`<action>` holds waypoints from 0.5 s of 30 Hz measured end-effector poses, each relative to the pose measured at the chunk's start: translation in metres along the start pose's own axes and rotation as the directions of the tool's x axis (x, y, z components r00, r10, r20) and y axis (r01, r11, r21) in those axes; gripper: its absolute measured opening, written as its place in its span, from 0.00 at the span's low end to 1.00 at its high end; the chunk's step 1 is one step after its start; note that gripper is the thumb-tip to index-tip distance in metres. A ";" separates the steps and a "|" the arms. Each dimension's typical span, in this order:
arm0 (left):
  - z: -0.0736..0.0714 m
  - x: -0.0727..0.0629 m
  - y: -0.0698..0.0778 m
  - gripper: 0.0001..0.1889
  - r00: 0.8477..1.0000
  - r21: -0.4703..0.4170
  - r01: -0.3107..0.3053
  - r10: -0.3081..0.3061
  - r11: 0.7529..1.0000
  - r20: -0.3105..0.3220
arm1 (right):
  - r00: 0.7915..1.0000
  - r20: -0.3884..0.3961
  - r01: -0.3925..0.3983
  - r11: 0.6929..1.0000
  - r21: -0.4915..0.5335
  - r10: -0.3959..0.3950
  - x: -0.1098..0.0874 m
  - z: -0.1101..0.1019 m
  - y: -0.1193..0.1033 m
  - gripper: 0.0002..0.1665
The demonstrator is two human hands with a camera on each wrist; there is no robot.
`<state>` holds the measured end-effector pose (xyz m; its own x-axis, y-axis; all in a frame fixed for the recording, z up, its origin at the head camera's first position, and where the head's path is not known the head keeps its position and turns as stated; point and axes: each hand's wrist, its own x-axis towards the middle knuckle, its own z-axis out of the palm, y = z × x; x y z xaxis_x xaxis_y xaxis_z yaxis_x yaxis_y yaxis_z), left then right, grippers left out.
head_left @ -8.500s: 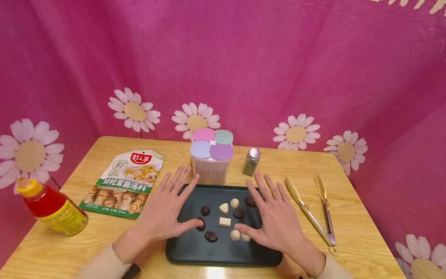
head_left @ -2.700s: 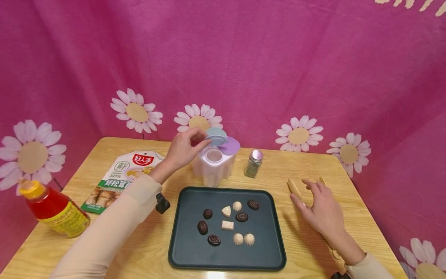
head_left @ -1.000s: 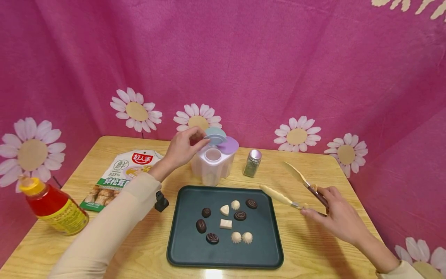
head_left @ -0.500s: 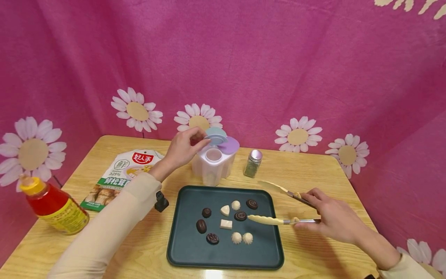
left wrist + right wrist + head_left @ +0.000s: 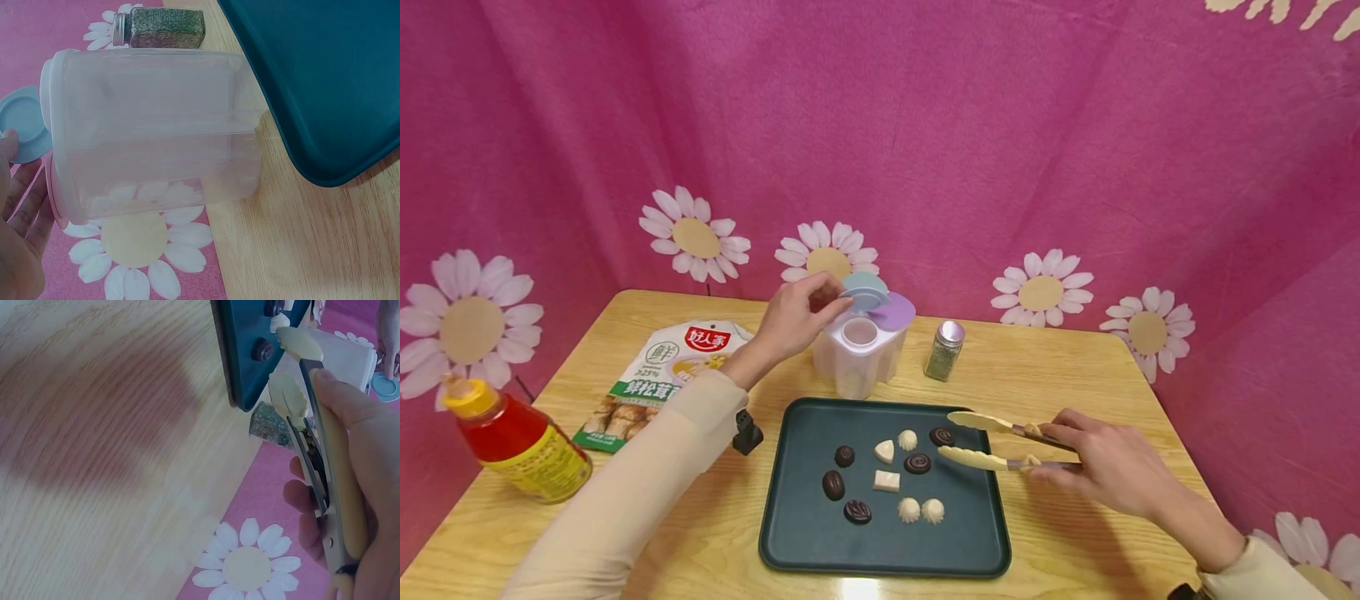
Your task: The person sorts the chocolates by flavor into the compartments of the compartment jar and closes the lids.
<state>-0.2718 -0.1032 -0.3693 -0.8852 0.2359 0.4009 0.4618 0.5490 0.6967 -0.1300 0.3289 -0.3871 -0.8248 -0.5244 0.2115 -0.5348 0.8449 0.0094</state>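
Note:
My left hand (image 5: 797, 321) pinches the raised blue lid (image 5: 865, 298) of a clear storage box (image 5: 855, 367), and one round opening shows below it. In the left wrist view the thumb presses on that lid (image 5: 25, 125). My right hand (image 5: 1112, 462) grips a pair of tongs (image 5: 981, 459) with cream tips, which stand apart over the right edge of the dark tray (image 5: 880, 554). Just left of the tips lies a dark swirl chocolate (image 5: 942, 437). Several dark and white chocolates (image 5: 887, 481) are spread on the tray. The tongs hold nothing.
A spice jar (image 5: 943, 354) stands right of the storage box. At left lie a soup seasoning pouch (image 5: 647, 383), partly behind the left arm, and a red sauce bottle (image 5: 523, 450). A pink flowered curtain (image 5: 880, 150) hangs behind the table.
The left hand has lifted the blue lid and stays there. The right hand has picked up the tongs from the table, brought them left over the tray and narrowed their tips.

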 end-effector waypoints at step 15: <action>0.000 0.001 -0.001 0.09 1.000 0.008 0.006 -0.007 1.000 0.002 | 0.998 0.003 0.065 0.998 -0.024 -0.064 0.007 0.016 -0.001 0.19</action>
<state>-0.2727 -0.1036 -0.3696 -0.8883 0.2336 0.3954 0.4556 0.5567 0.6946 -0.1383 0.3223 -0.4016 -0.7892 -0.5781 0.2073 -0.5824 0.8116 0.0460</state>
